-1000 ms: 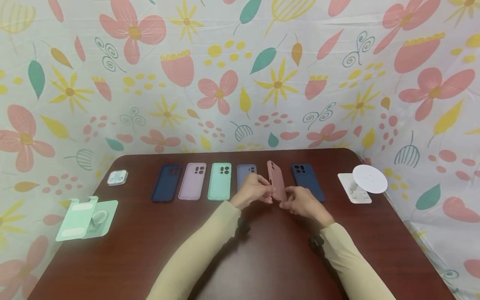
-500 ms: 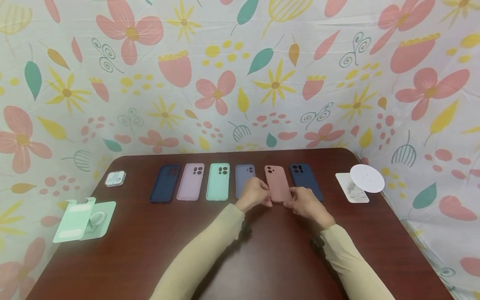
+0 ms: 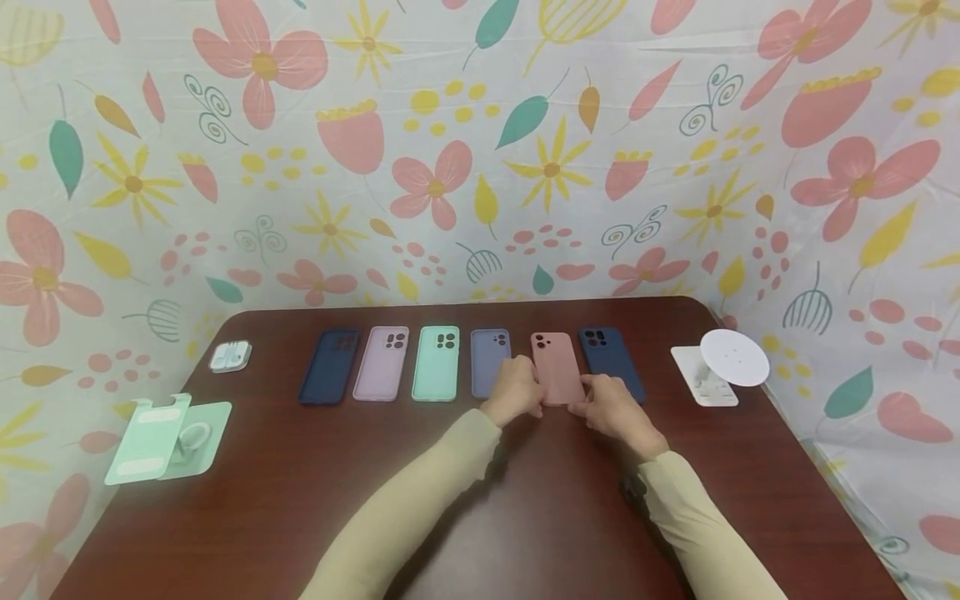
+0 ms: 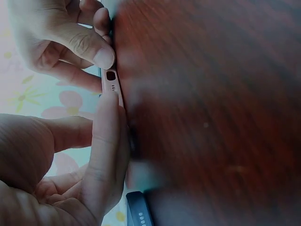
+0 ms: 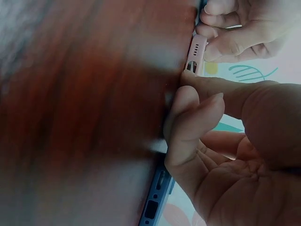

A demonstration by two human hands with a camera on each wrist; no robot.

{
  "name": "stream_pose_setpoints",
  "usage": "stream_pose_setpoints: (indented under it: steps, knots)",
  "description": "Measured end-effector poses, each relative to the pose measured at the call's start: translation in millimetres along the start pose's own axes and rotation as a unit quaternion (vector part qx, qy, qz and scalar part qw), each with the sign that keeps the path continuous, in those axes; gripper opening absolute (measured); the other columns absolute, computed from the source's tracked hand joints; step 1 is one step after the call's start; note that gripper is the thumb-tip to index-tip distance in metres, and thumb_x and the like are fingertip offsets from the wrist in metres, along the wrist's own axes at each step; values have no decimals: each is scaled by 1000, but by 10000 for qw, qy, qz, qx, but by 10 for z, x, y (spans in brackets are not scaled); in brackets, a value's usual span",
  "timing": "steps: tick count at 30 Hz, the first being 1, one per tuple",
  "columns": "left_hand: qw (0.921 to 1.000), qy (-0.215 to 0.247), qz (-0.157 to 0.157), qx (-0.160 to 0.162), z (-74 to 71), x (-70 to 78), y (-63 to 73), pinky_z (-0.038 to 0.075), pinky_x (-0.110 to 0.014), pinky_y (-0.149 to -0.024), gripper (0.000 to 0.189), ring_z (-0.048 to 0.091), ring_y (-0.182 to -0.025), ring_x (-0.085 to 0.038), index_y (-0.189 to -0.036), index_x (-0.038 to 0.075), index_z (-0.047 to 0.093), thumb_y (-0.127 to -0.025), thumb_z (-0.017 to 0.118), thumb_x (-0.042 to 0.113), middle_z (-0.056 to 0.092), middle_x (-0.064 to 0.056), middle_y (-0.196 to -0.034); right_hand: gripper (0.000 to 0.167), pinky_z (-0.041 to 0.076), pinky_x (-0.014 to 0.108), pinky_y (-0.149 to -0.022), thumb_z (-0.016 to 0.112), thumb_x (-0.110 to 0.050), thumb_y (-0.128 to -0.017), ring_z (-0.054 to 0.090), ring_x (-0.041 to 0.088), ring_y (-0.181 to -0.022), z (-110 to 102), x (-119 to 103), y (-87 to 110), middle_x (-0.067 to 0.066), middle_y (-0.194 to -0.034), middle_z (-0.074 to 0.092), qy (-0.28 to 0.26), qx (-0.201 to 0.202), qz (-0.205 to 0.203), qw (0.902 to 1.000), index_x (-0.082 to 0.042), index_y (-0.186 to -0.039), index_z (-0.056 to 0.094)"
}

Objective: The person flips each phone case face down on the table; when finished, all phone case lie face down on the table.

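A pink phone case lies flat on the brown table, camera cut-outs at the far end. My left hand holds its near left corner between thumb and fingers. The near right corner is gripped by my right hand. Both wrist views show the end of the pink phone case with its port slot and small holes between the two hands. Left of it, partly behind my left hand, lies a grey-blue case. A dark blue case is just to the right.
Mint, lilac and navy cases continue the row leftward. A boxed pair of earphones and a mint folding stand are at the left. A white round-topped stand stands right. Patterned cloth hangs behind the table.
The pink phone case, tilted up on its edge a second ago, was lowered flat into the row. Since then my left hand has shifted slightly right along it.
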State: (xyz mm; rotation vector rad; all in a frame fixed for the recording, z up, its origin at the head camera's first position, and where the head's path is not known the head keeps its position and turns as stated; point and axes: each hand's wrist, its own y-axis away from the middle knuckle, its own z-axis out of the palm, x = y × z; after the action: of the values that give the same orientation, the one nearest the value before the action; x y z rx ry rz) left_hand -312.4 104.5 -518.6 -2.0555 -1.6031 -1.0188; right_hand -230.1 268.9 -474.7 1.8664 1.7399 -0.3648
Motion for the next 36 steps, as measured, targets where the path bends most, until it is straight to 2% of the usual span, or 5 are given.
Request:
stream_pose_setpoints:
  steps: [7,12,19,29,36]
  knots:
    - [10000,-46,74,14,15,-40,-22,56,-20,-44,33,66,-39,-6,-61,12,69,-92,75,1,66,4,-48,66,49,26,-57,74,-12,-102,66,14,-63,18,3,18,8,-73,70,5,56,-97,9999,16,-154,46]
    - [9998,160,53,145,-317,213,375,51,-18,-46,5,69,-45,-12,-93,1,78,-97,76,4,70,-4,-60,73,53,30,-63,76,-19,-101,66,20,-71,27,-52,59,15,-84,69,7,232,-307,9993,17,-154,41]
    - [9995,206,215,88,-724,291,639,58,-22,-62,43,73,-53,-16,-139,-2,65,-103,77,17,73,-9,-75,86,61,33,-74,79,-31,-101,76,22,-82,67,-243,100,35,-148,62,-636,256,-527,9963,9,-163,33]
    - [9998,-19,163,96,-1150,-78,637,67,-37,-91,67,77,-57,-16,-151,-5,55,-94,84,18,82,-24,-110,95,53,29,-58,82,-29,-99,65,15,-55,297,-516,44,6,-68,68,-973,-88,-718,9926,7,-167,26]
    - [9995,-44,-8,-324,-1214,-380,494,66,-32,-95,73,77,-57,-16,-148,-13,52,-89,84,15,81,-20,-96,93,56,29,-61,82,-26,-98,67,18,-57,423,-669,-94,7,-72,70,-1062,-387,-630,9916,10,-165,28]
